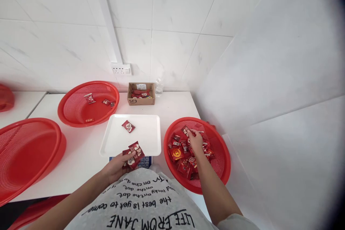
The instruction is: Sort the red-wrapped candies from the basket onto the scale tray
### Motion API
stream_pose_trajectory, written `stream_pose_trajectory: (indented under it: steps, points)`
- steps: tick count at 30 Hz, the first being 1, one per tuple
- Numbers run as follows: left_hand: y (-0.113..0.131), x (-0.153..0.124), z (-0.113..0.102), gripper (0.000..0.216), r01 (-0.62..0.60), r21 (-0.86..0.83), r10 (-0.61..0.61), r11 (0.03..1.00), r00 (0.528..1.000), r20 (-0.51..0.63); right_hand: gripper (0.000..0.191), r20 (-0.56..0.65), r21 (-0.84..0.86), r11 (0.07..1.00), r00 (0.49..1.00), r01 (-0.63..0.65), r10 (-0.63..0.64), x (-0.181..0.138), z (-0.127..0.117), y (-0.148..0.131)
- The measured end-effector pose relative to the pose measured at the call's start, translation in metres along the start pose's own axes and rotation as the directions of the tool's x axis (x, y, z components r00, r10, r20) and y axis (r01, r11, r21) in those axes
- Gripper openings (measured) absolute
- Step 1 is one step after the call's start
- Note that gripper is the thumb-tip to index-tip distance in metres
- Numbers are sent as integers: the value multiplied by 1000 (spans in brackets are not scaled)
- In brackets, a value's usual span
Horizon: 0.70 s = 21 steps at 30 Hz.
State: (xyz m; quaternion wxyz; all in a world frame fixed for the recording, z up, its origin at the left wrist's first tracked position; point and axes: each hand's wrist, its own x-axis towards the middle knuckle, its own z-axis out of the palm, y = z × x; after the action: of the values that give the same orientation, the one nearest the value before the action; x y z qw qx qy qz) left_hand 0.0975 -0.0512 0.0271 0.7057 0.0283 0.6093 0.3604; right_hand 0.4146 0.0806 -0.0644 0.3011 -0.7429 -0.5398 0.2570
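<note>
Tray [151,133] beside basket [221,143]; left hand [118,168] clutches packet stack [135,153]; right hand [195,143] pinches loose packet [185,129] inside.

Scale [144,162]: under white tray [147,134], only keypad showing.
Basket [27,151]: left of tray, cut off.
Packets [135,153] in left hand [118,167]: before tray, print unreadable.
Right hand [195,143] grip: right of tray, unclear.

Red mesh baskets [88,103] sit on a white tabletop [175,106] with a white tray [145,133], red packets [134,153] with white markings, a brown cardboard box [141,94], and white marble-veined wall tiles [172,10].
</note>
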Motion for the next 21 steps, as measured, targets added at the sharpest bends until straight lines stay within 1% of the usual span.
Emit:
stream_pose_trajectory:
  steps: [2,3,4,5,6,7,8,10,11,12,13,15,17,19,21]
  points:
    - [-1,0,-6,33,6,-5,-6,1000,1000,-1,40,-17,106,994,1000,21,-19,-10,-2,-25]
    - [-2,0,-10,34,10,-12,-10,1000,1000,1,38,-8,194,980,999,46,-46,-17,-1,-39]
    - [-3,0,-13,35,10,-19,-10,1000,1000,3,36,34,252,965,996,71,-82,-24,2,-53]
    - [-4,0,-17,36,9,-28,-8,1000,1000,8,34,92,275,956,987,103,-133,-31,7,-68]
    - [-4,-1,-20,36,7,-35,-6,999,1000,11,30,158,275,949,967,152,-201,-38,14,-82]
    - [-4,-2,-23,36,4,-43,-3,999,1000,12,26,228,256,944,936,209,-269,-46,22,-95]
    - [-4,-3,-26,36,-1,-49,2,999,1000,10,22,298,228,935,894,273,-334,-53,31,-107]
    - [-2,-6,-30,36,-6,-55,7,998,1000,7,19,397,185,910,819,371,-415,-65,50,-124]
    - [-1,-7,-33,36,-7,-57,8,998,1000,7,21,418,178,901,799,395,-432,-70,60,-130]
    - [0,-8,-35,36,-6,-59,6,998,1000,10,24,420,185,898,794,398,-439,-74,69,-134]
    - [1,-9,-38,35,-3,-62,4,998,1000,14,28,409,203,899,801,387,-437,-78,77,-137]
    - [2,-10,-44,32,-1,-66,2,998,1000,12,33,381,247,909,828,337,-411,-85,88,-137]
    - [2,-11,-50,28,-6,-61,5,998,1000,-5,35,395,256,928,846,272,-357,-90,94,-133]
    - [2,-10,-55,27,-11,-52,10,999,1000,-12,37,445,229,948,843,220,-303,-95,95,-130]
    - [3,-11,-57,27,-8,-47,8,999,1000,-1,40,496,218,958,825,186,-273,-98,95,-129]
